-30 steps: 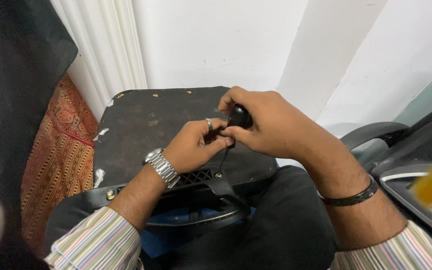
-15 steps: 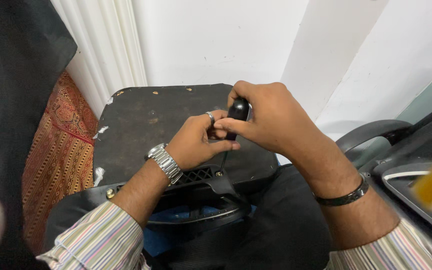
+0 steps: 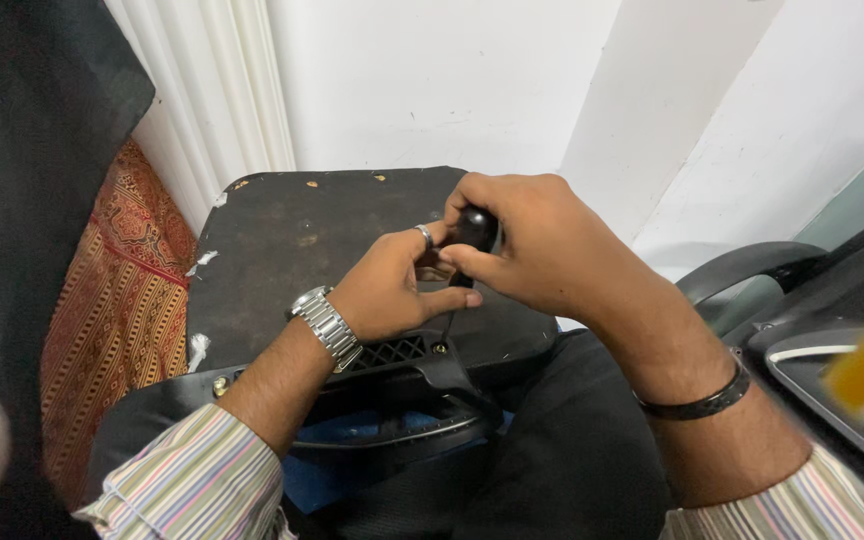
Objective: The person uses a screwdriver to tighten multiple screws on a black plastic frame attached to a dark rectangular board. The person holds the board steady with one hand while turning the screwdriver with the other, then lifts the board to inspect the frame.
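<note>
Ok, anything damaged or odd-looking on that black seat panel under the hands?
Yes: the black seat panel is worn, with white chipped patches along its left edge and pale flecks near the back. Both hands, left hand and right hand, grip a small black object.

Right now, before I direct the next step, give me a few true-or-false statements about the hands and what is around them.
1. Both hands grip the small black object. True: right hand wraps it, left hand pinches below.
2. The left wrist bears a black band. False: it wears a metal watch; the black bracelet is on the right.
3. The hands are over a worn black seat base. True.
4. The left hand is bare of rings. False: a ring shows on one finger.
</note>
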